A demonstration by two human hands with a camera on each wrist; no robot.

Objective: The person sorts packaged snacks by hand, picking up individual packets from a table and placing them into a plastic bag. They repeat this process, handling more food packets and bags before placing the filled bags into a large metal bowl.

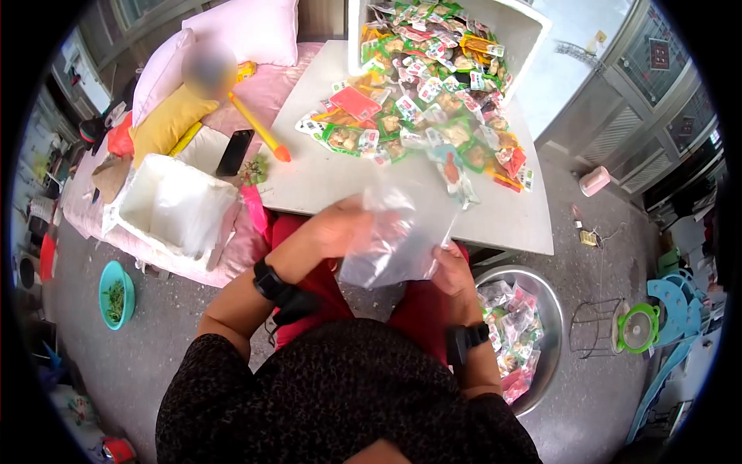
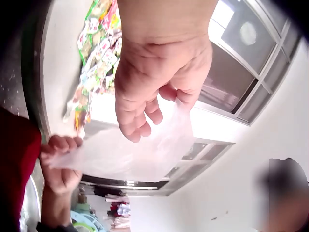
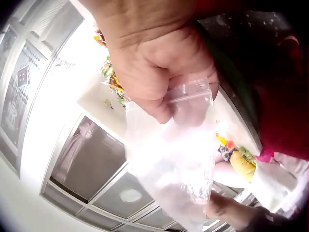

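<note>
A clear, empty-looking plastic bag is stretched between both hands above the lap, near the table's front edge. My left hand holds one side; in the left wrist view this hand pinches the bag at thumb and forefinger, the other fingers loosely bent. My right hand grips the opposite edge. In the right wrist view, the zip-type strip of the bag lies by the fingers of my right hand. Small colourful food packets spill from a white foam box onto the table.
A metal basin of bagged packets stands on the floor by the right leg. At the left, a lined white foam box and a phone lie on a pink-covered seat. An orange-tipped yellow stick rests across the table's left edge.
</note>
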